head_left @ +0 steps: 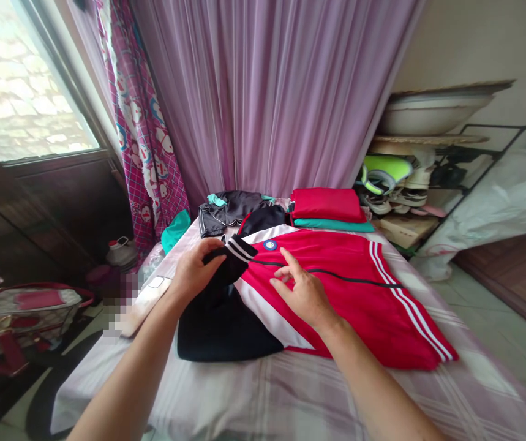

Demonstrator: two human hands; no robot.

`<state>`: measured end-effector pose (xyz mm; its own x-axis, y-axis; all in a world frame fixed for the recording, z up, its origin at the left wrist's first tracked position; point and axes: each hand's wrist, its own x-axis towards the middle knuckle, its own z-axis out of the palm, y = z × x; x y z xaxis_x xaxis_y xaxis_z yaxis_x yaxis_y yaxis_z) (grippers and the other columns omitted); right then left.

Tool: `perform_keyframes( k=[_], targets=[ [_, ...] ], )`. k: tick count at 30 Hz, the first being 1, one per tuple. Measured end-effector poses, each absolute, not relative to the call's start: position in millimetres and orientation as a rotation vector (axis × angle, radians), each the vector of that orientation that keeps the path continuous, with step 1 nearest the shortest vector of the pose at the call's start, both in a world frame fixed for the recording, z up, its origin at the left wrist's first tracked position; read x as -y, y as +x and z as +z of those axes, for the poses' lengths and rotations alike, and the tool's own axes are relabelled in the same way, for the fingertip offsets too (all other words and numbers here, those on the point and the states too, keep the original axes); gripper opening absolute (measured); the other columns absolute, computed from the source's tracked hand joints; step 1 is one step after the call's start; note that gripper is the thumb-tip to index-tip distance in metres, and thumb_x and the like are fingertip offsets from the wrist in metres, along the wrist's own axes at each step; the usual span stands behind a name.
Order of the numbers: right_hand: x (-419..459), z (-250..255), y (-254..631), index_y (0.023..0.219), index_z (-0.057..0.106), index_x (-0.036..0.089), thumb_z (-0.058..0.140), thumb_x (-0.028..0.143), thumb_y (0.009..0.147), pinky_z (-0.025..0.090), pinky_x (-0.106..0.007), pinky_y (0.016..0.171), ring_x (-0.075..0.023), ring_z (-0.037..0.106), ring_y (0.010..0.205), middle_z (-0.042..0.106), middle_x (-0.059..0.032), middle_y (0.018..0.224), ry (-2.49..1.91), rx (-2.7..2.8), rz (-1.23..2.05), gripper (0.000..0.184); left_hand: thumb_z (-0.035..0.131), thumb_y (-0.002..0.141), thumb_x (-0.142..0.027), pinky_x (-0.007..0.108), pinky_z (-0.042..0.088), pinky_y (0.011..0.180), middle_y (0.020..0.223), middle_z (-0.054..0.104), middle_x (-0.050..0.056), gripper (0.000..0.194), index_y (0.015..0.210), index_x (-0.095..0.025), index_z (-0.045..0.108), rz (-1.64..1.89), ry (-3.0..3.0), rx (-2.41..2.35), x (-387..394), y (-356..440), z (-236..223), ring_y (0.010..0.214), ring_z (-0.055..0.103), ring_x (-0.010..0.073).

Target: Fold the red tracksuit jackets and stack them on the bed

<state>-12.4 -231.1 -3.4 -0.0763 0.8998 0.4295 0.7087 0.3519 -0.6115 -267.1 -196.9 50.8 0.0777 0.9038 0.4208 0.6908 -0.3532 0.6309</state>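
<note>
A red, white and black zip-up jacket lies spread on a cloth-covered surface, its striped hem to the right and a small round badge on the chest. At its left end is the black collar with two white stripes. My left hand is closed on the black fabric at the collar, thumb and fingers pinching it. Over the red front, near the badge and the black zip, my right hand has its fingers apart and holds nothing; whether it touches the cloth I cannot tell.
Folded red and teal clothes are stacked behind the jacket, beside dark shorts. A pale box-like object lies at the left edge. A purple curtain hangs behind. To the right stands a shoe rack; a bag is at left.
</note>
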Motion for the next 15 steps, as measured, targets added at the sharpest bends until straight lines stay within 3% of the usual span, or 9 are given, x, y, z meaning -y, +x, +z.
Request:
perform_keyframes(
  k=[2,3,6,8,11,15],
  targets=[
    [233.1,11.2,-22.5,0.150,0.039,0.024,0.066,0.039,0.082,0.052,-0.028,0.069,-0.0188,0.070,0.074,0.076,-0.0008,0.090,-1.426,1.845,0.344,0.074,0.062,0.081,-0.034,0.031,0.050,0.091,0.102,0.073,0.001,0.025,0.102,-0.022,0.066,1.089,2.174,-1.371,200.0,-246.3,57.6,0.098,0.065,0.0196],
    [233.5,16.5,-25.3,0.146,0.045,0.026,0.067,0.041,0.081,0.050,-0.028,0.066,-0.0188,0.069,0.071,0.076,0.0001,0.085,-1.446,1.860,0.340,0.070,0.061,0.082,-0.036,0.031,0.051,0.091,0.100,0.073,0.001,0.025,0.102,-0.022,0.067,1.054,2.195,-1.266,200.5,-237.5,58.0,0.096,0.066,0.0194],
    [228.2,23.5,-19.0,0.114,0.069,0.027,0.063,0.045,0.084,0.045,-0.026,0.062,-0.0204,0.069,0.069,0.074,-0.0007,0.075,-1.516,1.907,0.288,0.035,0.062,0.085,-0.041,0.033,0.052,0.091,0.107,0.073,0.004,0.032,0.111,-0.022,0.066,0.969,2.207,-1.047,195.9,-224.4,50.8,0.099,0.066,0.0201],
    [217.3,22.1,2.4,0.098,0.071,0.027,0.060,0.048,0.086,0.044,-0.027,0.062,-0.0219,0.069,0.072,0.074,-0.0027,0.076,-1.577,1.833,0.244,0.027,0.061,0.086,-0.048,0.033,0.053,0.089,0.115,0.071,0.007,0.045,0.124,-0.022,0.060,0.928,2.157,-0.991,187.6,-230.1,41.6,0.103,0.066,0.0210],
    [191.3,14.1,61.7,0.099,0.069,0.023,0.053,0.054,0.088,0.046,-0.030,0.064,-0.0247,0.069,0.076,0.074,-0.0071,0.081,-1.711,1.470,0.162,0.037,0.052,0.087,-0.065,0.034,0.056,0.084,0.122,0.069,0.012,0.063,0.132,-0.020,0.055,0.917,1.997,-1.056,171.7,-257.9,23.5,0.105,0.067,0.0230],
    [159.8,-7.5,151.4,0.127,0.057,0.012,0.036,0.049,0.095,0.051,-0.038,0.069,-0.0277,0.069,0.081,0.073,-0.0171,0.096,-1.924,1.009,0.006,0.053,0.043,0.085,-0.074,0.040,0.053,0.094,0.119,0.071,0.011,0.067,0.116,-0.019,0.066,0.892,1.973,-1.329,157.2,-301.2,-10.5,0.109,0.066,0.0256]
  ],
)
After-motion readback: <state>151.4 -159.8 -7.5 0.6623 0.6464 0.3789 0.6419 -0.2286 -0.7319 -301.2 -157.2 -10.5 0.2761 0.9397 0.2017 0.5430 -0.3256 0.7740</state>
